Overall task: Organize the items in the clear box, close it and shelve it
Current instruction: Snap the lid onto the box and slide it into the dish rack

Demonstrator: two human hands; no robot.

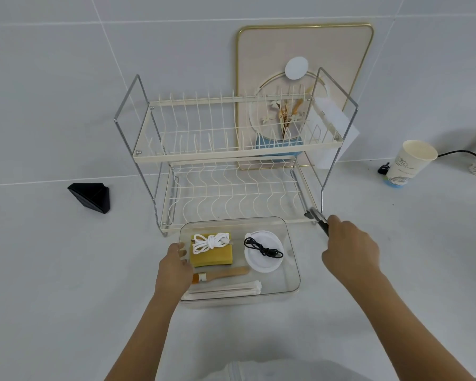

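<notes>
The clear box (294, 268) sits open on the white counter in front of the rack. Inside lie a yellow sponge (212, 257) with a coiled white cable (209, 242) on it, a round white pad (261, 261) topped by a black cord (263, 248), a wooden brush (220, 274) and a bundle of white sticks (226, 288). My left hand (175, 268) grips the box's left wall. My right hand (351, 247) is to the right of the box, closed on a dark slender tool (315, 217) that points up-left toward the rack. I see no lid.
A two-tier cream wire dish rack (231, 152) stands just behind the box. A gold-rimmed board (305, 45) leans on the wall behind it. A black wedge-shaped object (91, 196) lies at the left, a paper cup (408, 163) at the right.
</notes>
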